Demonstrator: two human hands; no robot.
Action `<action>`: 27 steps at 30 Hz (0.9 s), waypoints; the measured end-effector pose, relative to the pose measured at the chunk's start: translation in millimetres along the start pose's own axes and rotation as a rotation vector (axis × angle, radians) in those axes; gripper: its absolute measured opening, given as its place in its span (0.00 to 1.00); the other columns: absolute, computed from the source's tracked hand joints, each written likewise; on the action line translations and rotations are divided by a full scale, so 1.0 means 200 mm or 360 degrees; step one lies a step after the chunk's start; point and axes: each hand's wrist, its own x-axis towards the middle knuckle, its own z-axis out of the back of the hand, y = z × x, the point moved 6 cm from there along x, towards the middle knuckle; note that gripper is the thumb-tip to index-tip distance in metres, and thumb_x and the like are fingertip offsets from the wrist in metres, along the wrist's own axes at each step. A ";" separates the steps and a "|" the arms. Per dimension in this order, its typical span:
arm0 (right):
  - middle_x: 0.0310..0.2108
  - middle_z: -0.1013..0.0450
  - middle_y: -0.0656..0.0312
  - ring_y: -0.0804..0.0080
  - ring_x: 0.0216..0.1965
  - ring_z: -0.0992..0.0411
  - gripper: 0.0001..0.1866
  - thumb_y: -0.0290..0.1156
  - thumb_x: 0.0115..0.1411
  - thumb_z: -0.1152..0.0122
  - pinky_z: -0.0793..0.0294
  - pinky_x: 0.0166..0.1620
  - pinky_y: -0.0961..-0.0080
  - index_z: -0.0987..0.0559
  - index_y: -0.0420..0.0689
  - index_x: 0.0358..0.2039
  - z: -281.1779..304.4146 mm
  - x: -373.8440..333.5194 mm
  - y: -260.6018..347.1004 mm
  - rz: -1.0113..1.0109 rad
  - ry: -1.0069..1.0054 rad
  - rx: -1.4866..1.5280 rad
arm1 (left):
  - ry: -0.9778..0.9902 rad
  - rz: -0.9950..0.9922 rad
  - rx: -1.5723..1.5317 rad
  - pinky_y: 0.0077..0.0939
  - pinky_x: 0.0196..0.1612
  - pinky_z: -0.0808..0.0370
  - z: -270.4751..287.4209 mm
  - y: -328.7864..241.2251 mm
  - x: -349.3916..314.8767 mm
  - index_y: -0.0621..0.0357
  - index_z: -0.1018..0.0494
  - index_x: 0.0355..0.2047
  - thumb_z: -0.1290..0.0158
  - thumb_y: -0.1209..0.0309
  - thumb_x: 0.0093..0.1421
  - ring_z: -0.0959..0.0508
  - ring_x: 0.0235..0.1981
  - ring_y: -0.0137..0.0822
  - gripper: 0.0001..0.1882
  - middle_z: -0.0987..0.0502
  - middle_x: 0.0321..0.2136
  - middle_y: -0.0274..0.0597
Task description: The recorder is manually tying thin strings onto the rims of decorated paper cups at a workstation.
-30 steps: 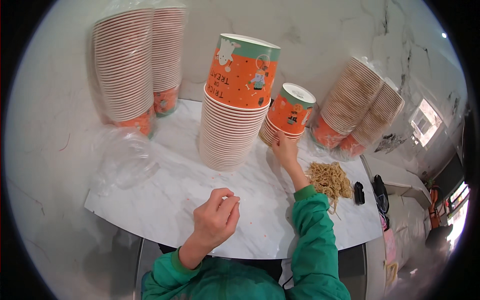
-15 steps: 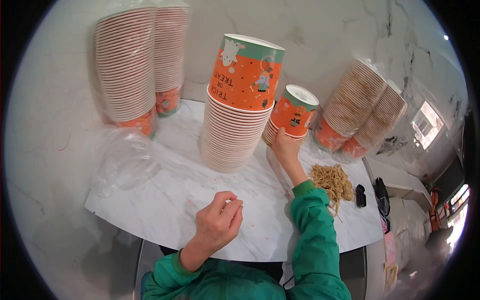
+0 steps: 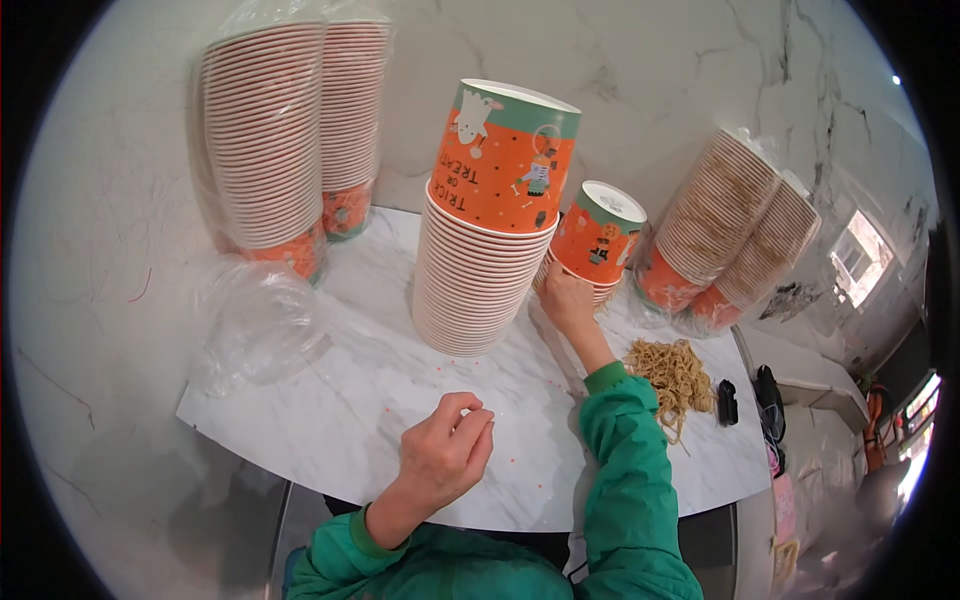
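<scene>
My right hand [image 3: 571,298] reaches forward to a small stack of upside-down orange and green paper cups [image 3: 594,240], its fingers closed at the rims on the near left side. Fingertips there are partly hidden. My left hand [image 3: 446,448] hovers over the near part of the table with thumb and fingers pinched together. Whatever the pinch holds, if anything, is too small to make out. Between and beyond the hands rises a tall stack of larger upside-down paper buckets [image 3: 490,230], orange with a green band and white rims.
Bagged cup stacks [image 3: 265,140] stand at the far left, others [image 3: 715,220] at the far right. Clear crumpled plastic [image 3: 255,320] lies on the left. Tan rubber bands [image 3: 672,378] are heaped beside a black object [image 3: 727,402]. A marbled wall borders the white table [image 3: 350,420].
My right hand has slid slightly down and left along the rims of the small cup stack. My left hand keeps its pinch. The whole view has shifted a little.
</scene>
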 end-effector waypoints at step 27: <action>0.40 0.25 0.60 0.77 0.30 0.26 0.06 0.27 0.63 0.36 0.24 0.28 0.79 0.20 0.38 0.37 1.22 0.84 0.36 0.0176 0.0073 0.1799 | 0.0028 0.0029 -0.0007 0.29 0.23 0.27 -0.02 0.01 -0.02 0.59 0.23 0.31 0.39 0.77 0.55 0.22 0.21 0.34 0.04 0.25 0.37 0.37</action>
